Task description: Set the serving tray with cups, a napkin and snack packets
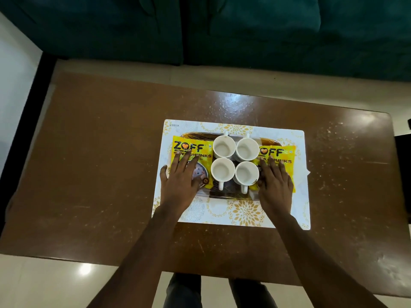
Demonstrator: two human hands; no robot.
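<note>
A brown serving tray (229, 193) rests on a white placemat (222, 215) with gold flowers. Several white cups (224, 146) stand empty in a square at the tray's middle. A yellow snack packet (189, 147) lies on the tray's left end, and my left hand (181, 178) lies flat on it with fingers spread. A second yellow snack packet (282, 152) lies on the right end under my right hand (274, 181), also flat. A bit of white napkin (305, 172) pokes out at the tray's right edge.
The placemat sits on a brown wooden table (100, 174) with scuffed varnish. A dark green sofa (244, 30) runs along the far side. A dark object (403, 163) stands off the table's right end. My legs show below the near edge.
</note>
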